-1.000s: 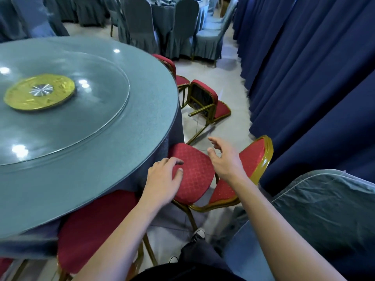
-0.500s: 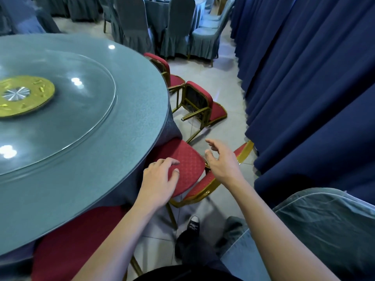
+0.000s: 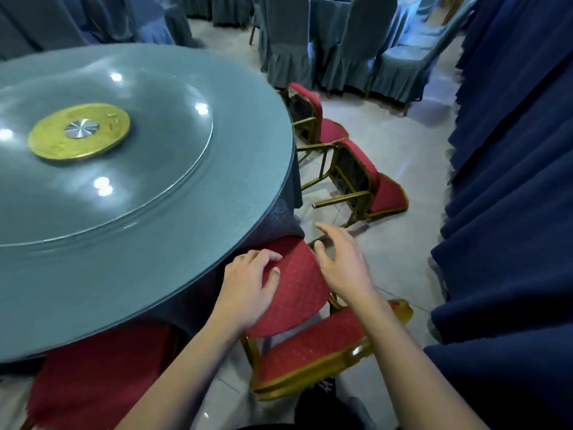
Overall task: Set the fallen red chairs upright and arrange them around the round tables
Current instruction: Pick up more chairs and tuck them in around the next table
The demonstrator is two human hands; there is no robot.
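The nearest red chair (image 3: 297, 293) stands upright, its seat partly under the round table (image 3: 217, 243) and its gold-framed backrest (image 3: 313, 352) toward me. My left hand (image 3: 248, 287) grips the seat's left edge, thumb on top. Just right of the seat hovers my right hand (image 3: 344, 262), fingers spread and holding nothing. Beyond it a fallen red chair (image 3: 362, 181) lies on its back on the floor, gold legs pointing at the table. Another red chair (image 3: 313, 116) stands past that one, against the table's edge. A third red seat (image 3: 93, 380) shows under the table at the lower left.
Dark blue curtains (image 3: 511, 212) run along the right, leaving a narrow tiled aisle (image 3: 403, 259). Grey-covered chairs (image 3: 288, 48) ring another table at the back. A glass turntable with a gold hub (image 3: 79, 131) sits on the round table. My shoe (image 3: 319, 395) is below the backrest.
The nearest chair has swung round and slid in under the table, with its backrest now toward me. My left hand stayed on the seat; my right hand stayed off it, fingers spread.
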